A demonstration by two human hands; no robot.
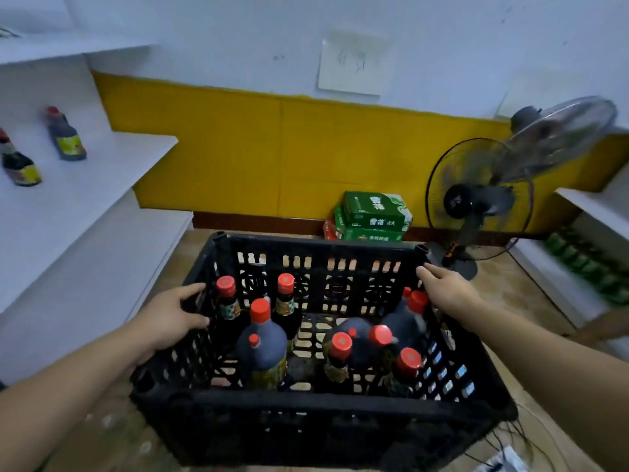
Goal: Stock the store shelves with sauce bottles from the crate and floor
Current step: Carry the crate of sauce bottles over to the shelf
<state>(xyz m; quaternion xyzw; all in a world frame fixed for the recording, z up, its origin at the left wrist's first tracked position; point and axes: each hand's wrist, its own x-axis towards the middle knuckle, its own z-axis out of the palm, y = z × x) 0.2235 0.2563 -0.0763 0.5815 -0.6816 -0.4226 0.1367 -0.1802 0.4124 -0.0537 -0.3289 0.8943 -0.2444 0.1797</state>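
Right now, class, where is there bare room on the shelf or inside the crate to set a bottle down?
The shelf is bare from the right-hand bottle out to its end corner. Inside the crate, a free strip runs from the far wall between the left cluster and right cluster, which crowd the sides.

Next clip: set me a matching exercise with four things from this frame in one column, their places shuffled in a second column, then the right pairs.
Things
1. left hand
2. right hand
3. green cartons
4. fan

Places
A. stacked on the floor beyond the crate
B. at the crate's right rim
C. standing to the right of the green cartons
D. on the crate's left wall

Pairs: 1-D, 2-B, 3-A, 4-C
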